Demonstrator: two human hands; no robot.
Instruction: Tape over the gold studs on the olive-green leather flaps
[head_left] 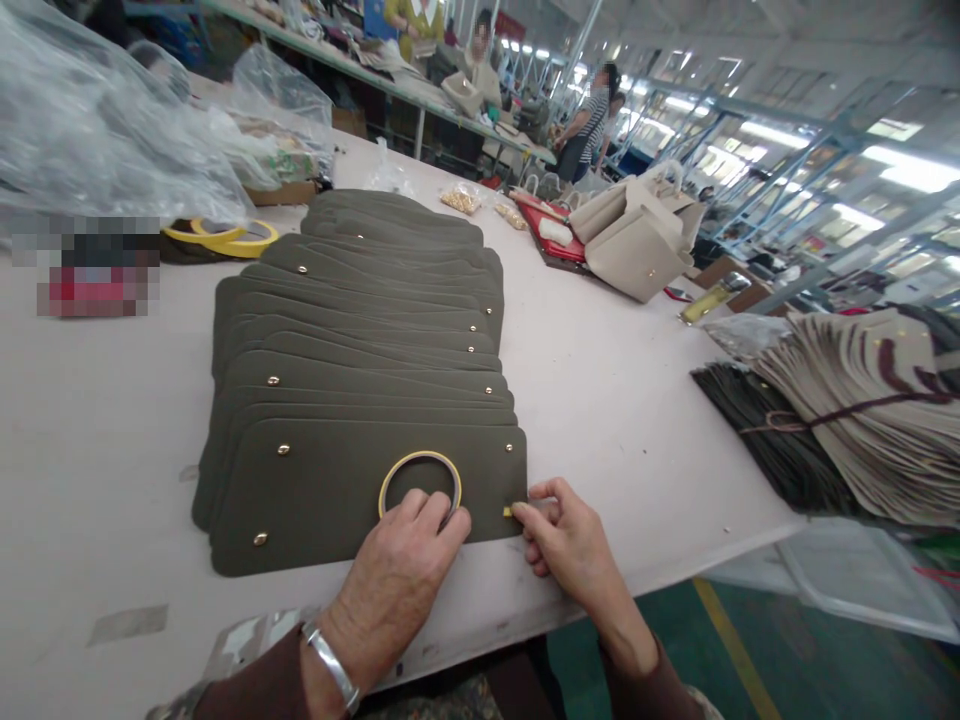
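Head view: tape roll on front panel, both hands on it

Left hand (405, 570): fingers curled over the near rim of the tape roll (420, 456), holding it flat on the front panel (315, 500). Right hand (559, 540): thumb and forefinger pinched shut on the yellow tape end (508, 512) at the panel's right edge. Front panel: nearest on the table (615, 400), topmost of a shingled row of olive panels (360, 340) with brass studs. Handling note, as judged: keep the roll pressed so the panel cannot slide; hold the tape low, taut, parallel to the bottom edge, clear of the studs
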